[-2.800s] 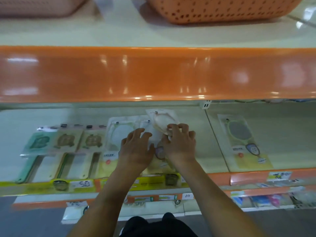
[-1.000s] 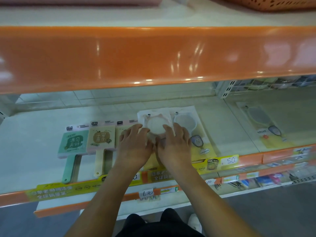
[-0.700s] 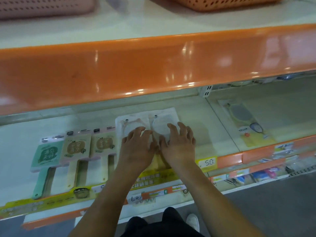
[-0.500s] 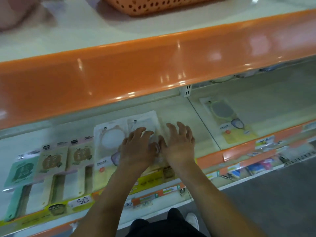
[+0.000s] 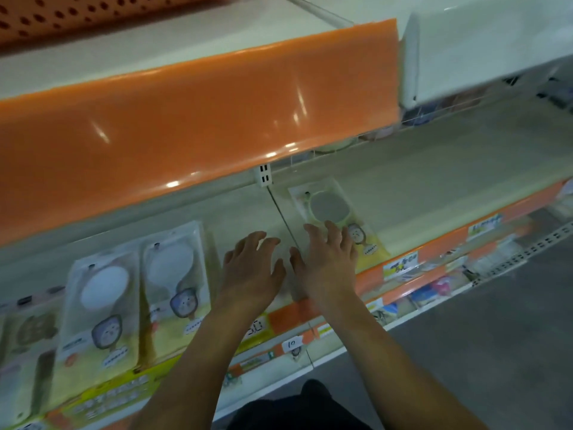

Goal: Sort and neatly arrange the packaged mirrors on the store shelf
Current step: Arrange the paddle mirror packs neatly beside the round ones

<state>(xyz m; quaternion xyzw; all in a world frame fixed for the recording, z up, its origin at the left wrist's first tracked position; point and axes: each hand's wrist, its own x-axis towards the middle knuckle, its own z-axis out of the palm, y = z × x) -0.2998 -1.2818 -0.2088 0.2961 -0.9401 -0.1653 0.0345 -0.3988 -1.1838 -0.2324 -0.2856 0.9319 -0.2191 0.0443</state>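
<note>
Left hand (image 5: 252,271) spread, holding nothing, over bare shelf (image 5: 245,209) between two packs (image 5: 139,305) and divider (image 5: 283,217). Right hand (image 5: 328,262) spread, fingertips on lone pack (image 5: 336,215) beyond divider.

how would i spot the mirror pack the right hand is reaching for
Find the shelf seam under the orange shelf edge. Just right of it lies one packaged mirror, alone; the right hand overlaps it. Its glass looks grey, unlike the two white-looking ones to the left.

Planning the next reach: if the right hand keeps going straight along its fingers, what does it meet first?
The right hand would meet the green-rimmed packaged mirror; its fingertips already overlap the pack, though contact is unclear.
</note>
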